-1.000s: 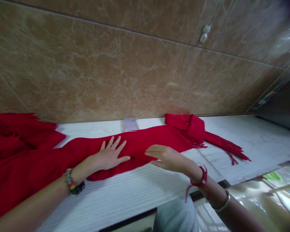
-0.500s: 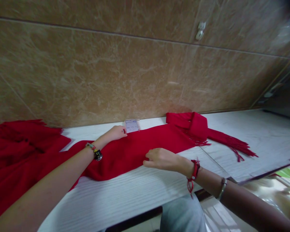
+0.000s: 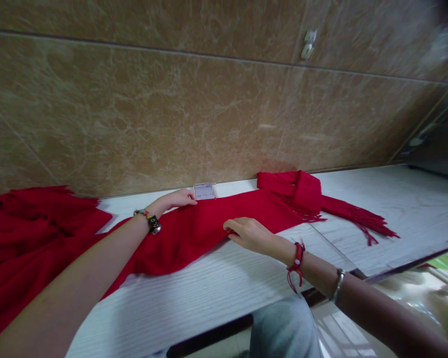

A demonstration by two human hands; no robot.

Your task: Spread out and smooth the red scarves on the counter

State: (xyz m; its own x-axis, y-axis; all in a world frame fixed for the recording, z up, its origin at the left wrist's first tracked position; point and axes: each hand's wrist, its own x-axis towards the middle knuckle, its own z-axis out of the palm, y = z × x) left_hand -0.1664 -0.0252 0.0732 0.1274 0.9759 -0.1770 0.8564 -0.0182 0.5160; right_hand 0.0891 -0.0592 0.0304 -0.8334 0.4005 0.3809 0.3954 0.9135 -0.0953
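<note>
A long red scarf lies stretched along a white table, with its fringed end off to the right. My left hand reaches to the scarf's far edge by the wall, fingers curled on the cloth beside a small white card. At the scarf's near edge my right hand pinches the fabric, its fingers closed on the hem. A folded lump of the scarf sits near the wall on the right.
More red cloth is piled at the left end of the table. A tan marble wall rises right behind the table. A second white tabletop adjoins on the right. A green object lies below.
My left hand went from lying flat on the scarf to its far edge near the card. My right hand closed on the near edge and has drawn it up slightly.
</note>
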